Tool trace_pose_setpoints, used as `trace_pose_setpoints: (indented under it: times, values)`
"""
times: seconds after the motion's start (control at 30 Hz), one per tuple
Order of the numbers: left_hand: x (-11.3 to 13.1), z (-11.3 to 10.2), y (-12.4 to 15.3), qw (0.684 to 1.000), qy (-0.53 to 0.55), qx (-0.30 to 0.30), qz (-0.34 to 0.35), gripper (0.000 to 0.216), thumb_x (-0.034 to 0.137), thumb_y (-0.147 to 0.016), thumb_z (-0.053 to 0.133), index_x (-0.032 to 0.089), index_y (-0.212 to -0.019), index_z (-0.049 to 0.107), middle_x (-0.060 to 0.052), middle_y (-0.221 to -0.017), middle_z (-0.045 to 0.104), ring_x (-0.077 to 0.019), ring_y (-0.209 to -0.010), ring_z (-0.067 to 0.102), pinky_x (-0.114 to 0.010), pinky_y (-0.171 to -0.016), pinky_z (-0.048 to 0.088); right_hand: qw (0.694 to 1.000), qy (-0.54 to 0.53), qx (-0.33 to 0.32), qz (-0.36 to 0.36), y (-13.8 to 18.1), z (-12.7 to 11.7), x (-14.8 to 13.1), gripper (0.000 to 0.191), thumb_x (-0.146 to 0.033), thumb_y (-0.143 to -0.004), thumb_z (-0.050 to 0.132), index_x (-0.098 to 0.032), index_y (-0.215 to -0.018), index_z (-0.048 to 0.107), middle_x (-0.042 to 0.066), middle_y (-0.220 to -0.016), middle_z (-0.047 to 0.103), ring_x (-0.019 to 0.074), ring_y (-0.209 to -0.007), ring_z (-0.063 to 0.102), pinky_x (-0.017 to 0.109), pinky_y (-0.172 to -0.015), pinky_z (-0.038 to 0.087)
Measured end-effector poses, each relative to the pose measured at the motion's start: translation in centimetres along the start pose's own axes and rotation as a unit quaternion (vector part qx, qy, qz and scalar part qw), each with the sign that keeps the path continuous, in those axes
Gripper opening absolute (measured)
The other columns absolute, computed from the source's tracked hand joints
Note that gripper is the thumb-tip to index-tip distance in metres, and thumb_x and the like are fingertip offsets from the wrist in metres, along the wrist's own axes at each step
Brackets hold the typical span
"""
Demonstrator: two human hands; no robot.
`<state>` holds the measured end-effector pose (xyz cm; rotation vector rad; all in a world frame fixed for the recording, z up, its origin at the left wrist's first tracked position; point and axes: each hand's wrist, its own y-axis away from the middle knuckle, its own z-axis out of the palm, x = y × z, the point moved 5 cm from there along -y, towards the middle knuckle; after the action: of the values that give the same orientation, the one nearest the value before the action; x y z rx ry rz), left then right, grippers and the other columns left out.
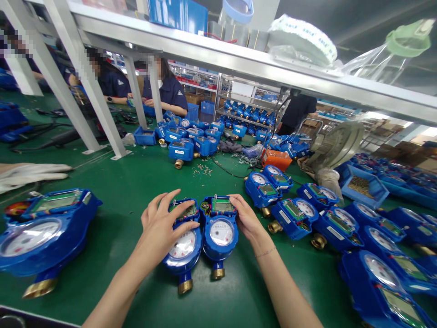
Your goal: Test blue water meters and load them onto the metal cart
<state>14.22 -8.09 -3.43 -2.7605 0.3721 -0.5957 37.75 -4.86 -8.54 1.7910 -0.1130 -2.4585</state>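
Two blue water meters with brass fittings lie side by side in front of me, their round dials and green circuit boards showing. Over the left water meter (184, 248) my left hand (160, 225) is spread, fingers apart, with thumb and index finger across its display and dial; whether they touch it I cannot tell. My right hand (247, 218) grips the upper right corner of the right water meter (220, 234), thumb at the edge of its display. Part of that hand's fingers is hidden behind the casing.
Another water meter (44, 232) lies at the left, near a gloved hand (37, 175). Several meters (297, 214) stand on the right, more at the back. Loose bits (203, 170) litter the green table (143, 168). A white shelf (218, 50) crosses above; co-workers sit behind.
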Motion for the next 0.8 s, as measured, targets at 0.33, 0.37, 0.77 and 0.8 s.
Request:
trace_pose_setpoints:
  times: [0.33, 0.37, 0.77, 0.8]
  values:
    - [-0.1, 0.1, 0.0, 1.0, -0.005, 0.005, 0.003, 0.037, 0.05, -0.083, 0.059, 0.043, -0.119, 0.061, -0.002, -0.144, 0.038, -0.0352, -0.13, 0.029, -0.06, -0.098, 0.033, 1.0, -0.001, -0.001, 0.004, 0.0, 0.0, 0.2, 0.024, -0.042, -0.079, 0.067, -0.024, -0.093, 0.06, -0.003, -0.078, 0.061, 0.0129, -0.07, 0.054, 0.026, -0.066, 0.043]
    - [0.0, 0.1, 0.0, 1.0, -0.004, 0.008, 0.003, 0.037, 0.05, -0.083, 0.06, 0.043, -0.118, 0.061, -0.002, -0.144, 0.038, -0.0352, -0.13, 0.029, -0.06, -0.097, 0.034, 1.0, 0.003, -0.002, 0.004, 0.0, 0.1, 0.2, 0.025, -0.043, -0.079, 0.067, -0.023, -0.094, 0.06, -0.003, -0.079, 0.061, 0.0131, -0.071, 0.054, 0.026, -0.067, 0.043]
    - [-1.3, 0.3, 7.3, 0.907, 0.316, 0.111, -0.255, 0.075, 0.059, -0.081, 0.054, 0.029, -0.145, 0.027, -0.012, -0.143, 0.039, -0.0326, -0.131, 0.039, -0.055, -0.104, 0.038, 0.996, -0.02, -0.016, 0.08, 7.1, 0.4, 0.7, 0.05, -0.05, -0.089, 0.052, -0.023, -0.13, 0.048, 0.008, -0.121, 0.063, 0.0213, -0.112, 0.057, 0.038, -0.095, 0.041]
    - [-1.1, 1.2, 8.0, 0.876, 0.375, 0.082, -0.292, 0.078, 0.059, -0.081, 0.054, 0.03, -0.146, 0.022, -0.011, -0.145, 0.037, -0.0324, -0.13, 0.04, -0.054, -0.104, 0.039, 0.996, -0.031, -0.028, 0.079, 7.8, 1.1, 1.0, 0.048, -0.048, -0.089, 0.053, -0.021, -0.128, 0.051, 0.008, -0.12, 0.064, 0.0215, -0.112, 0.057, 0.038, -0.097, 0.04]
